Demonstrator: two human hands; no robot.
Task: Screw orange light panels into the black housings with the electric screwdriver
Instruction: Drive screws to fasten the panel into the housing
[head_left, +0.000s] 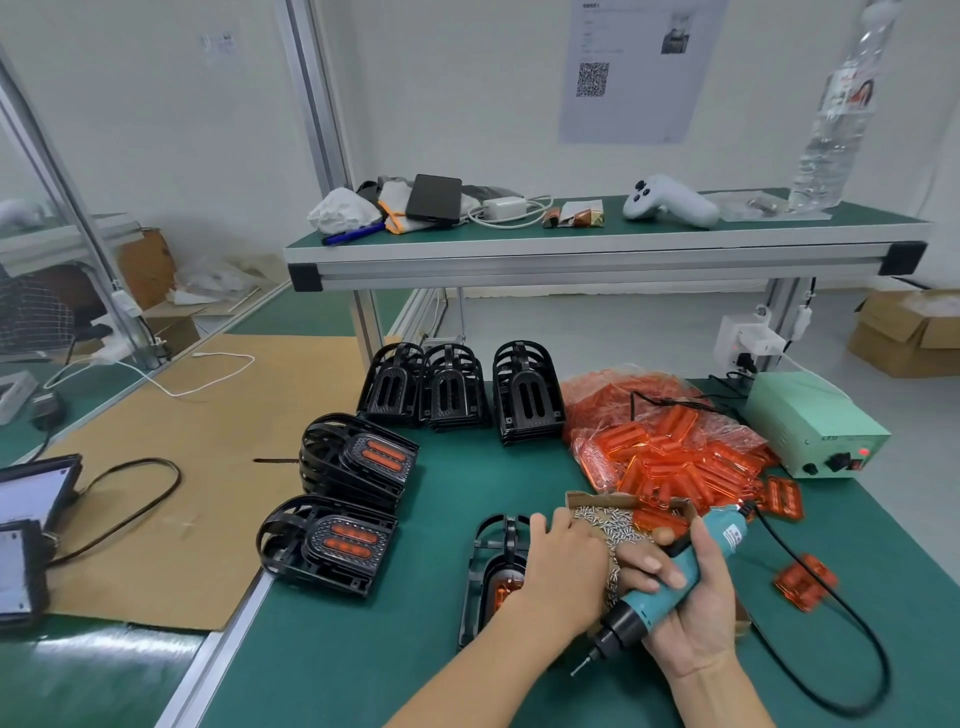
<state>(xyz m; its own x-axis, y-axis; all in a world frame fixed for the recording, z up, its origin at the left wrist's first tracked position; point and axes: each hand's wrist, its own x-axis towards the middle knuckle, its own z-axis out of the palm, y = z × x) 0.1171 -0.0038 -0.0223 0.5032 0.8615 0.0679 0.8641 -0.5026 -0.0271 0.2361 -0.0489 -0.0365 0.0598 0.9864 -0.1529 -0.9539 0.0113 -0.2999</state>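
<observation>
Right hand (693, 597) grips the teal screwdriver (670, 582), bit toward the wearer. Left hand (558, 566) rests flat, fingers straight, on the housing (485, 577) holding an orange panel (506, 592), green bench (363, 675).

Almost nothing I can see from here reads as words: the paper sheet (640, 67) taped to the wall at the upper middle of the frame carries a square QR code (592, 79) and a few lines of print too small and blurred for me to make out. The label on the clear water bottle (841, 109) at the upper right shows red marks I cannot read. The white sticker on the teal electric screwdriver (675, 577) in my right hand (691, 608), at the lower right, is just as illegible.
</observation>
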